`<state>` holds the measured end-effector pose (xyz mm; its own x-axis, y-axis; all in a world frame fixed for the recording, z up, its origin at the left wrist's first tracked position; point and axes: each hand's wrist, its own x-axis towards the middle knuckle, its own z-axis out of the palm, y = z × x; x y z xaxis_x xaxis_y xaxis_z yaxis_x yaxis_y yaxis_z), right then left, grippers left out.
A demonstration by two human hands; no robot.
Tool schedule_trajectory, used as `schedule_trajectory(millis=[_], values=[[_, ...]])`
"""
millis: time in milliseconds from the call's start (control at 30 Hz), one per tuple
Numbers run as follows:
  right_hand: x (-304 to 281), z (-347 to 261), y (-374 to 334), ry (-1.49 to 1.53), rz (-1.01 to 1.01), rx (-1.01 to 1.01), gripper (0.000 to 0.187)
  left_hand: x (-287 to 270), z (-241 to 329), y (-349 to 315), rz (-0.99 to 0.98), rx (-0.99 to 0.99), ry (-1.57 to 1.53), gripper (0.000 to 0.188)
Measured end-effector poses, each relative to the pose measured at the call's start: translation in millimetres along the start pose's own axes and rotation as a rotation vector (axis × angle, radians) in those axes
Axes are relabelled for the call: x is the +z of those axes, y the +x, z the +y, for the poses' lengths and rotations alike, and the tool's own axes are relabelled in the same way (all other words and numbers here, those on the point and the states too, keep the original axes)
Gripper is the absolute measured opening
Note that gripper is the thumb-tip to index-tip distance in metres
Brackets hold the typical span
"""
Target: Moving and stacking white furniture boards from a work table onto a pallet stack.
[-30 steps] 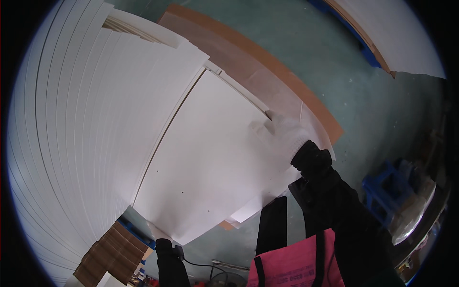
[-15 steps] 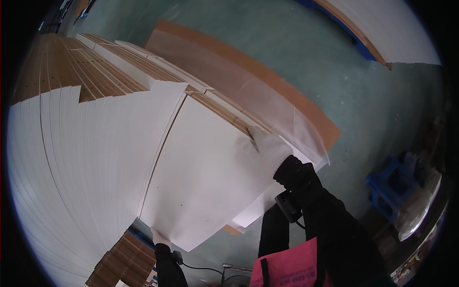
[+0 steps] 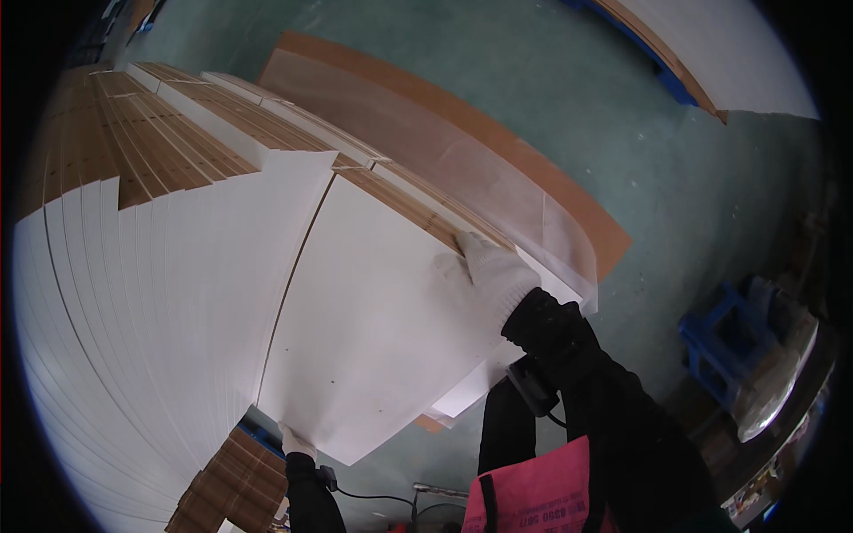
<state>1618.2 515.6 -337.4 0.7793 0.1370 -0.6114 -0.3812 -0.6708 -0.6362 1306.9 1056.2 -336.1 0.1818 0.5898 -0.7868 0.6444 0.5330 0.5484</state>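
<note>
Only the head view here, so: the right hand (image 3: 490,274), in a white glove, is spread at the far long edge of a big white panel (image 3: 382,311), thumb out over the flat face, fingers up by the edge. Can't tell if it's really clamping or just resting there. The left hand (image 3: 298,442) is on the same panel at its near edge, close to a corner, fingers mostly hidden, so no clue how tight that one is either. The panel lies flat between the two hands, with a few small dark specks on its face near the left one. Left of both hands there's a wide fanned stack of panels (image 3: 178,284), white with brown parts farther off. Just beyond the right hand is a brown sheet (image 3: 378,71) with clear film (image 3: 382,124) over it. A blue plastic stool (image 3: 711,369) sits well off to the right hand's right, and a brown stack (image 3: 233,475) is just left of the left hand.
</note>
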Motion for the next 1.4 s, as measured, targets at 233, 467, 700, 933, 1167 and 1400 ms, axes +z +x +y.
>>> schedule_trajectory(millis=[233, 467, 700, 933, 1167, 1400], values=[[-10, -4, 2, 0.021, -0.109, 0.002, 0.053, -5, 0, 3, -0.021, 0.023, -0.01, 0.058], [-20, 74, -11, 1.105, 0.171, 0.305, 0.064, -29, 4, -23, 0.079, -0.117, 0.234, 0.08], [110, 88, -111, 1.881, 0.147, 0.547, 0.082, 8, -103, -113, -0.049, -0.265, -0.844, 0.096], [220, 50, -74, 1.78, 0.397, 0.171, 0.055, 66, -125, -89, 0.185, -0.059, -0.573, 0.072], [258, 72, -74, 1.697, 0.138, 0.262, 0.05, 29, -118, -75, 0.218, -0.139, -0.627, 0.067], [140, 78, -84, 1.892, 0.481, 1.03, 0.05, 111, -131, -105, 0.134, -0.177, -0.65, 0.063]])
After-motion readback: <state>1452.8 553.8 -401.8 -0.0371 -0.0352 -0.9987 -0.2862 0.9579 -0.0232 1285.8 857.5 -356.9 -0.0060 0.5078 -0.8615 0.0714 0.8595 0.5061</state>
